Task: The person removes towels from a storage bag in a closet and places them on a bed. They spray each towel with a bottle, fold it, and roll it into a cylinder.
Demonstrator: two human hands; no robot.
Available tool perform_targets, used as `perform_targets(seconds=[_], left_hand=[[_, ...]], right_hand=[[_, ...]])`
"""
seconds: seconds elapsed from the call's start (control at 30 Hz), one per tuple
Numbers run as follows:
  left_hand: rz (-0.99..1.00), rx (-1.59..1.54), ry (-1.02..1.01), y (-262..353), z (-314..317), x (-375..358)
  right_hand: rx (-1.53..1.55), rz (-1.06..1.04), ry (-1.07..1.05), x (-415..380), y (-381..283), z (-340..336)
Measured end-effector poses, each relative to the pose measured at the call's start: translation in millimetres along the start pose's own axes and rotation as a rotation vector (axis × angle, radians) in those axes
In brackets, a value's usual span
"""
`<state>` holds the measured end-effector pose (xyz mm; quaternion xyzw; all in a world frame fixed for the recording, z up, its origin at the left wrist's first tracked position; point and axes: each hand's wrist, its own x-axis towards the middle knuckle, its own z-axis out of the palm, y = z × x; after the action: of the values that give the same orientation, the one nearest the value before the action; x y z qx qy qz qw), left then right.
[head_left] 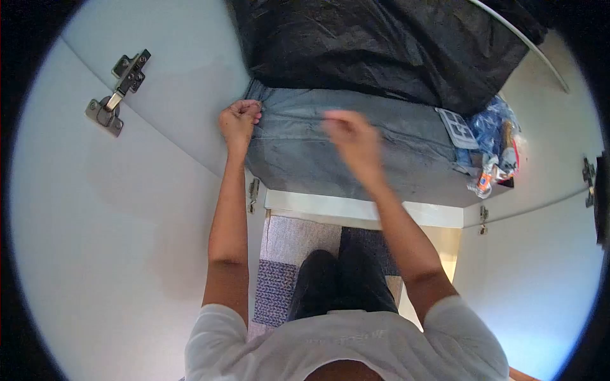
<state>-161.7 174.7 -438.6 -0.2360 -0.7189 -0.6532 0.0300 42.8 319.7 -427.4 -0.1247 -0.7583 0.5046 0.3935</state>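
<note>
A grey fabric cover [305,152] with wrinkles along its top lies across the cabinet's bottom. At its left end, beside the cabinet wall, my left hand [239,120] has its fingers pinched together on the fabric's gathered edge. My right hand [356,141] hovers over the middle of the grey cover, apparently apart from it. Motion smears its curled fingers, so what they hold, if anything, is not visible. Behind the grey cover hangs or stands a large piece of creased black sheeting [381,51].
A white panel with cut-outs [457,128], crumpled blue plastic [488,127] and a small orange-labelled item [485,181] lie at the right end. White cabinet doors stand open left [127,209] and right [534,254], with metal hinges [114,98]. A white rod [527,41] crosses the upper right.
</note>
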Motion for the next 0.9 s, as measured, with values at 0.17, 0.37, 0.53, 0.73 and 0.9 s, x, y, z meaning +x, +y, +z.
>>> perform_targets(seconds=[0.17,0.37,0.53,0.73,0.9], left_hand=[[0.188,0.435,-0.001,2.4,-0.3,1.5],[0.461,0.633,0.038,10.3,11.2,-10.7],[0.127,0.204,-0.061,1.7,11.9,-18.6],[0.195,0.211,-0.288,-4.4,4.7,-27.4],[0.336,0.458,-0.327,17.6,16.0,-39.3]], right_hand=[[-0.266,-0.133,-0.158,56.8,33.1,140.7],[-0.365,-0.146,-0.031,52.4,42.0,145.0],[-0.213,-0.008,-0.008,57.0,42.1,146.2],[-0.279,0.149,-0.071,57.7,18.2,124.6],[-0.317,0.084,0.052,39.9,23.7,74.3]])
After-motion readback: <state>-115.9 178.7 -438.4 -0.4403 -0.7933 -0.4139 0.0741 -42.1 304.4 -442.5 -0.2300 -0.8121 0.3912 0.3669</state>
